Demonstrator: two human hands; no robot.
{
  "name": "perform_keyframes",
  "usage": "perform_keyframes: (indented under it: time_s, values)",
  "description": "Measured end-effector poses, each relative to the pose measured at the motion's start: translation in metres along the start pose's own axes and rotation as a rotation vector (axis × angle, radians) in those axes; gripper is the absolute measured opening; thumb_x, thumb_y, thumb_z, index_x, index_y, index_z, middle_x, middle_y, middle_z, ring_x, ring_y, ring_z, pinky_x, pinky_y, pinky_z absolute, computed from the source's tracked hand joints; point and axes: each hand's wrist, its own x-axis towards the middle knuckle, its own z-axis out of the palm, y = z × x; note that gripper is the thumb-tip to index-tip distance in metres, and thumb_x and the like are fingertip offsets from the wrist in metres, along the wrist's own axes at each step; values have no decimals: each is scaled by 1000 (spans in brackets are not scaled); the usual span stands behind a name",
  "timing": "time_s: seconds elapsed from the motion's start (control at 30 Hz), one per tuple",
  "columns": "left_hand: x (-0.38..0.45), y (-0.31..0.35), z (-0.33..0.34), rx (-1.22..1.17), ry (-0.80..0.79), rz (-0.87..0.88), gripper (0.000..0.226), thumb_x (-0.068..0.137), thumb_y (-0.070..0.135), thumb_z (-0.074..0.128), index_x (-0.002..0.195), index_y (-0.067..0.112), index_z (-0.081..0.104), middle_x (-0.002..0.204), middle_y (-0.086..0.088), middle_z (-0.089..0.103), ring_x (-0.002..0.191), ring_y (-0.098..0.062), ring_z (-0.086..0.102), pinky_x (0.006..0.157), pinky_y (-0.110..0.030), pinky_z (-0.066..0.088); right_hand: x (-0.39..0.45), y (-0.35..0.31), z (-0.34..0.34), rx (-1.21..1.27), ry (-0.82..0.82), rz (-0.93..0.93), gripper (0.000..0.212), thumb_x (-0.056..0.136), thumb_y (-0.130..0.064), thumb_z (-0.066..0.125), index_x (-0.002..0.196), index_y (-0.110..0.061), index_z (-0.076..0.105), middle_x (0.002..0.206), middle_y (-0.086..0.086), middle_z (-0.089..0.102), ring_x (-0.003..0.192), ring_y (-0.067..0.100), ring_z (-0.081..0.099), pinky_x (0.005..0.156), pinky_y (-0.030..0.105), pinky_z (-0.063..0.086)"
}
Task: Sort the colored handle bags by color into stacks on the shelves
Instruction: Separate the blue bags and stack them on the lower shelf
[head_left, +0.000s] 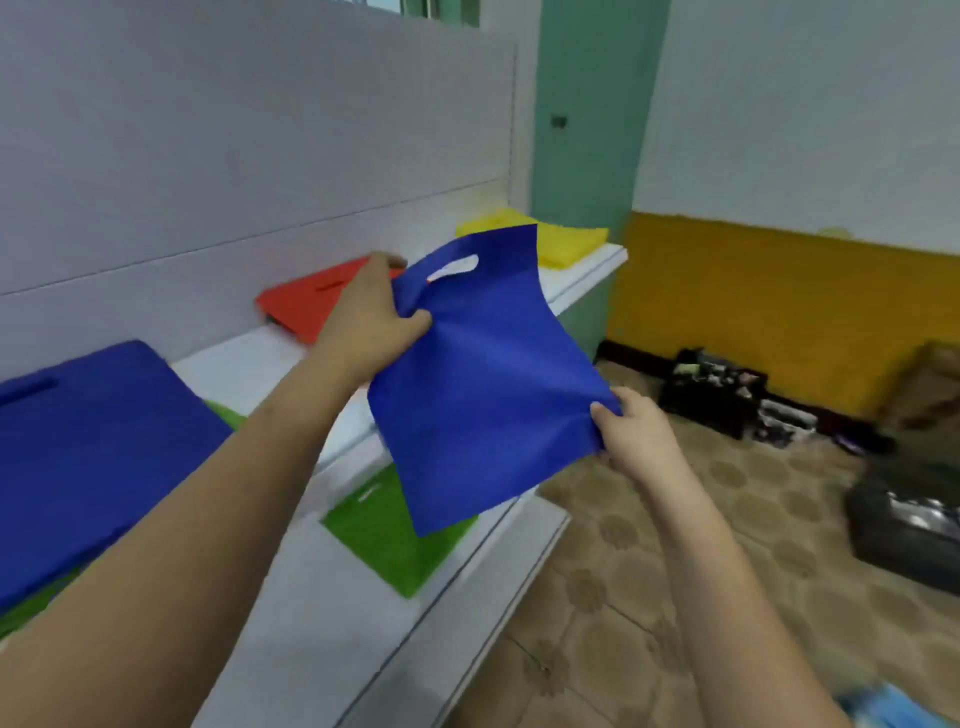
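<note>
I hold a blue handle bag (483, 384) in the air over the shelves. My left hand (369, 322) grips its upper left edge near the cut-out handle. My right hand (631, 426) pinches its lower right corner. On the upper white shelf (270, 364) lie a blue stack (88, 447) at the left, a red stack (311, 304) in the middle and a yellow stack (550, 241) at the far end. A green stack (395, 535) lies on the lower shelf, partly hidden by the held bag.
A white panel wall backs the shelves, with a green pillar (587, 130) at their far end. To the right is a patterned tile floor (649, 561) with dark boxes (727, 395) along a yellow wall. Something blue shows at the bottom right corner (893, 706).
</note>
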Motion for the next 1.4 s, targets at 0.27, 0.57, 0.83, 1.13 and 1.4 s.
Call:
perform_keyframes:
  time_s: [0.27,0.57,0.83,1.13,1.4]
  values:
    - [17,37,199,-104,-451,56,52,71,35,56,119,19,44,108,0,55,95,-18,59,80,-37,51,40,137,-88,73,25,404,27,101,-12,33,113,-20,55,66,1,43,53,15,36,43,21,27]
    - [74,-1,381,139,-607,-164,19,86,17,68,71,7,62,67,0,55,67,-18,52,54,-27,36,154,262,-156,8,112,487,25,96,-20,55,103,2,65,65,9,56,45,15,47,52,28,36]
    - [114,-75,448,145,-494,-433,53,86,38,71,55,16,35,50,-2,41,52,-29,53,52,-31,32,270,333,-135,-70,76,495,31,88,-40,63,100,-14,72,97,6,72,84,25,65,82,43,55]
    - [176,-193,534,-402,-257,-1096,7,89,0,66,83,3,64,95,-17,65,68,-16,65,52,-19,55,423,355,-66,-17,-141,588,12,94,1,50,93,-3,61,75,19,61,51,16,58,50,26,50]
    - [223,-282,589,-561,126,-1418,9,88,10,72,84,9,64,86,-6,65,69,-9,61,59,-19,56,560,403,28,-29,-193,485,16,93,0,51,88,-6,65,89,27,62,57,18,63,65,36,60]
